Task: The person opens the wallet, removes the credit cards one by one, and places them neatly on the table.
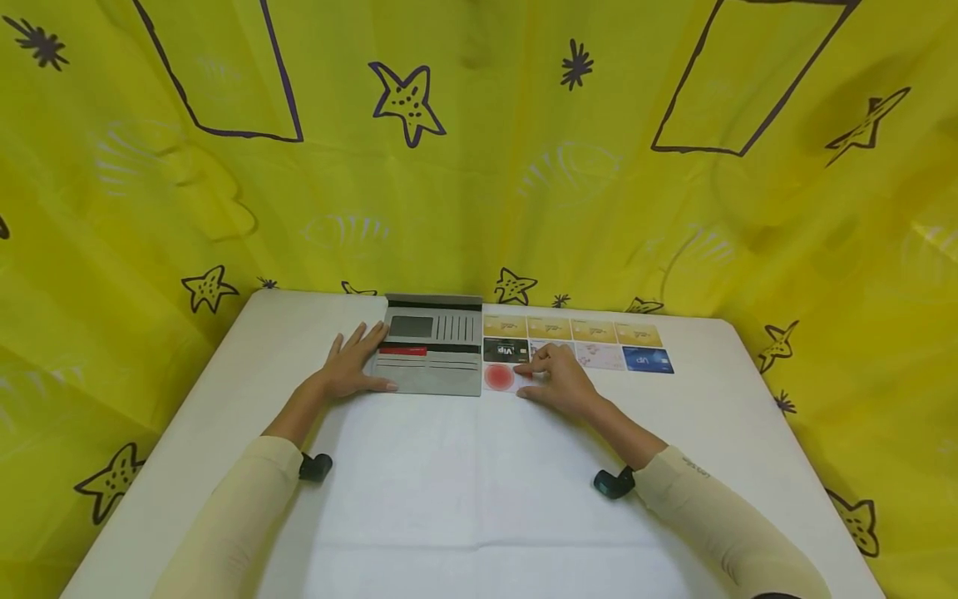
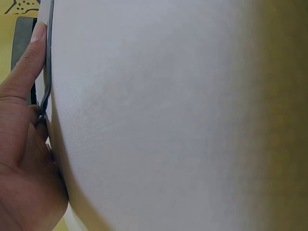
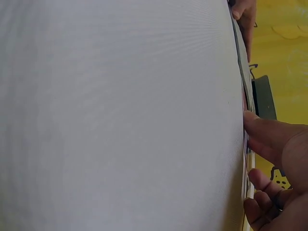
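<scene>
A grey wallet [image 1: 441,381] lies unfolded on the white table, with a dark window panel, line-marked pockets and a red strip [image 1: 402,351] showing in one slot. My left hand [image 1: 349,364] rests along its left side, fingers spread and thumb on the lower left corner. Just right of the wallet is a white card with a red disc [image 1: 499,377]. My right hand [image 1: 563,383] pinches this card at its right side between thumb and fingers. Above it sits a black Vip card [image 1: 505,349]; my right hand partly covers the card beside that one.
Several gold cards [image 1: 594,331] form a row at the back. In the row before them are a pink flowered card [image 1: 599,356] and a blue VIP card [image 1: 648,359]. A yellow curtain [image 1: 479,166] hangs behind the white table [image 1: 479,499].
</scene>
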`<state>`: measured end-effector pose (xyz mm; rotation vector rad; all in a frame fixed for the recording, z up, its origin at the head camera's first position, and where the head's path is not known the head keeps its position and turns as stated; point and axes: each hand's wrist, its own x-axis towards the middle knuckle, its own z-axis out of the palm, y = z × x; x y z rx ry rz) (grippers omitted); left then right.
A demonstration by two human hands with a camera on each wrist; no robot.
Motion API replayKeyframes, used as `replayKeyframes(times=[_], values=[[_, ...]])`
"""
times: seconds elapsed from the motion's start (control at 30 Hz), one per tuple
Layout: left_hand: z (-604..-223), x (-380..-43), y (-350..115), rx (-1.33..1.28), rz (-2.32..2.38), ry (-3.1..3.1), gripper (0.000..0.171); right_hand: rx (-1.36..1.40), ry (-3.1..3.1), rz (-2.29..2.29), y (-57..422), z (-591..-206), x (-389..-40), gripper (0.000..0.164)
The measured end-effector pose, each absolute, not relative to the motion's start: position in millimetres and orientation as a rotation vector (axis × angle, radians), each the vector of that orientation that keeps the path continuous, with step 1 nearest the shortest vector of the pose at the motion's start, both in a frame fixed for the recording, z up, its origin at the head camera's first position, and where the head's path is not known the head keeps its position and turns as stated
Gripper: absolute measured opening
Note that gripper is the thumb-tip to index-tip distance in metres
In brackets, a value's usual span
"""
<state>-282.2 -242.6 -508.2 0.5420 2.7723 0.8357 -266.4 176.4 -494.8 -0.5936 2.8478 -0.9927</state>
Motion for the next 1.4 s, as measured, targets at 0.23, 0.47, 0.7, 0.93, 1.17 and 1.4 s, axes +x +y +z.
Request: replayKeyframes(times=[0.23,0.47,0.7,0.93,1.17,1.4], values=[[-511.8,-284.5,-245.2,0.555,0.819,2.772,0.121,-0.689,2.888,-0.985,179.6,-496.6,-267.2,0.034],[-504.5,-284.4,-241.4,0.528,0.819,2.762,0.118,-0.693,2.899,-0.996,180.4,-497.8,-267.9,0.033],[-502.7,-282.9,-239.5,0.520,0.804,2.770,0.116,-0.672,2.886,-0.997,181.9,-498.1,-267.1,0.033],[-503.3,-284.1,-240.8,0.520,0.804,2.771,0.117,-0.639,2.859,-1.021,181.1,-495.0,-265.3,0.034],[-504.8,-283.4,-240.7,0.525,0.805,2.766,0.118,-0.625,2.834,-1.046,181.5,-496.6,-264.9,0.034],[-508.2,-283.7,-241.9,0.510,0.805,2.766,0.117,-0.612,2.857,-1.108,179.5,-495.1,-266.4,0.038]])
